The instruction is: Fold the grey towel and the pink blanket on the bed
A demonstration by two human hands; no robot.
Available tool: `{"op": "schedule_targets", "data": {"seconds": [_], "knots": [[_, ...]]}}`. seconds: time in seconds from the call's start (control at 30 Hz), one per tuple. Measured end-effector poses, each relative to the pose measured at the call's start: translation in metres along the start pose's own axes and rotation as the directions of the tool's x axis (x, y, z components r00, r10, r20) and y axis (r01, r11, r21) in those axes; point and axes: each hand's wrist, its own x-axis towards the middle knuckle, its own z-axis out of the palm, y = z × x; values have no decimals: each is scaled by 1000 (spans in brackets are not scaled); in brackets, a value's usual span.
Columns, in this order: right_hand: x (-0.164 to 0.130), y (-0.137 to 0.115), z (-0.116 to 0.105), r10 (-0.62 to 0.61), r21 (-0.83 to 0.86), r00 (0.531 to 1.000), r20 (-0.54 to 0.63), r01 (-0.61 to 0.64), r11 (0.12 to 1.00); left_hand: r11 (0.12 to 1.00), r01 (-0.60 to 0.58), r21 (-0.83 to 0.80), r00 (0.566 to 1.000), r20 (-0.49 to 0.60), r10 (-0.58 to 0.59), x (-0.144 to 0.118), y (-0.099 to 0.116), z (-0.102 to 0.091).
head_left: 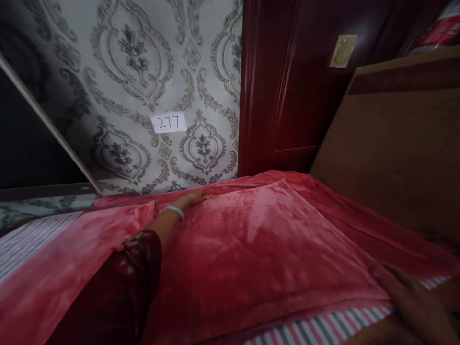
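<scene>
My left hand is flat, fingers together and stretched out, palm pressing the far edge of the red velvet blanket near the bed's far-left corner by the wallpapered wall; my right hand is spread open, resting on the blanket's near-right corner at the bed's near edge, likely pinning it so it lies smooth. Left arm fully extended across the bed, dark patterned sleeve to the forearm, bangle at the wrist; right arm bent in close. Blanket covers most of the striped sheet, the brown headboard on the right, and a label reading 277 on the wall.
</scene>
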Motion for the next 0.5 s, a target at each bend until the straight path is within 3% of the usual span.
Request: {"op": "schedule_targets", "data": {"seconds": [0.1,0.23,0.37,0.5], "knots": [[-5,-10,-1,20,9,1000,1,-20,1000,997,36,70,996,-78,-30,-16,-9,10],[-6,-12,-1,-28,-9,1000,2,28,1000,990,55,132,988,-152,-35,-18,1,23],[-5,-6,-1,-73,-24,997,-10,73,997,984,16,178,991,-132,7,-22,9,11],[-8,-4,-3,-100,-46,995,-7,99,994,970,-109,216,990,-63,125,-48,7,-9]]}}
